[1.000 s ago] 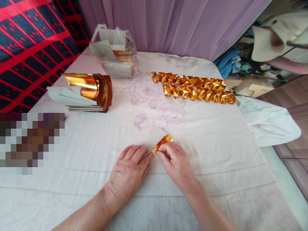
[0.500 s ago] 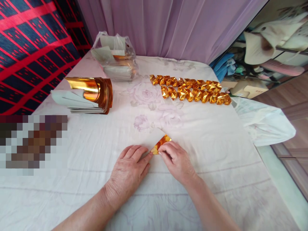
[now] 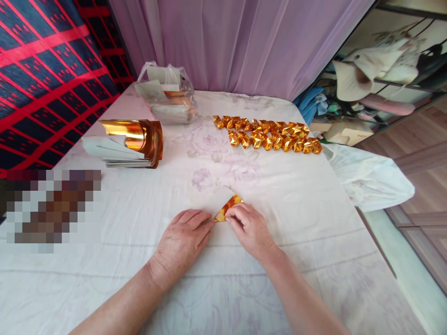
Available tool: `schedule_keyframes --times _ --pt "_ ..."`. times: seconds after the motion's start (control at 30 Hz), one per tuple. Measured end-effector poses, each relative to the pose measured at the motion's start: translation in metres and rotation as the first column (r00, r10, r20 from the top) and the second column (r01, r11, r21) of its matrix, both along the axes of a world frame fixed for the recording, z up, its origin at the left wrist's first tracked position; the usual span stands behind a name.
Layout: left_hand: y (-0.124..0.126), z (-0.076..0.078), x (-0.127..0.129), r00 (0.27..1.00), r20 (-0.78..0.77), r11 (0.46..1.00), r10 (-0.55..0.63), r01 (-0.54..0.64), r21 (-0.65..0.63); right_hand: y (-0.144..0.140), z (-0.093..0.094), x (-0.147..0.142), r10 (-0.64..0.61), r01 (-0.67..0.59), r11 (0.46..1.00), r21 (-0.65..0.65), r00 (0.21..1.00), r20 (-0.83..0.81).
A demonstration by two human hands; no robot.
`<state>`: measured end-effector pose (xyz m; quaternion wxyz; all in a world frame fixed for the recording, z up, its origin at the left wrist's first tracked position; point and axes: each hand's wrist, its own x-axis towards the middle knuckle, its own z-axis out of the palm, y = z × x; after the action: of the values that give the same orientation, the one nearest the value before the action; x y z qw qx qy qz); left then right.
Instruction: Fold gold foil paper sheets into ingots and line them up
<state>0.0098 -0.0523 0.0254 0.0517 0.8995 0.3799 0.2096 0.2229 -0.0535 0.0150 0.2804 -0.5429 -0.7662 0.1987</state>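
A sheet of gold foil paper lies on the tablecloth, partly folded, with its pale back and a gold strip showing. My left hand rests flat at the sheet's lower left, fingers stretched out and pressing on its edge. At the gold strip's right end, my right hand is closed, thumb and forefinger pinching the paper. My fingers hide part of the sheet's lower edge. Further back, two rows of folded gold foil pieces lie side by side.
On the left stands a curled stack of gold foil paper. Behind it is a clear plastic bag with more sheets. A white plastic bag sits beyond the table's right edge, near a cluttered shelf. A purple curtain hangs behind.
The camera view has shifted slightly, so the surroundings on the right appear further left. Both hands keep nearly the same place on the paper, and its fold looks much the same.
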Motion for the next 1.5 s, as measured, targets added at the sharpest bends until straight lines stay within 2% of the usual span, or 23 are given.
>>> schedule_keyframes --times 0.3,0.43,0.73,1.1,1.27,1.5 --pt "0.003 -0.001 -0.004 1.0 0.014 0.998 -0.027 0.026 0.055 -0.003 -0.009 0.002 0.029 -0.034 0.997 0.075 0.997 0.072" --pt "0.003 -0.001 -0.004 1.0 0.013 0.998 -0.021 0.02 0.054 -0.004 -0.007 -0.001 0.025 -0.034 0.995 0.097 0.995 0.096" --pt "0.003 -0.002 -0.003 1.0 0.012 1.0 0.002 -0.002 0.02 -0.005 0.001 -0.021 -0.164 0.153 0.985 0.079 0.975 0.149" --pt "0.003 -0.002 -0.003 1.0 0.03 1.0 -0.001 0.001 0.004 0.002 0.003 -0.007 -0.064 0.062 0.995 -0.079 0.998 -0.022" --pt "0.001 -0.002 -0.002 1.0 0.015 1.0 0.003 -0.003 -0.013 0.002 0.003 -0.005 -0.058 0.054 0.995 -0.086 0.997 -0.045" --pt "-0.003 -0.001 0.002 0.996 -0.091 1.0 0.001 -0.003 -0.016 0.003 0.0 -0.006 -0.07 0.069 0.996 -0.064 0.997 -0.02"
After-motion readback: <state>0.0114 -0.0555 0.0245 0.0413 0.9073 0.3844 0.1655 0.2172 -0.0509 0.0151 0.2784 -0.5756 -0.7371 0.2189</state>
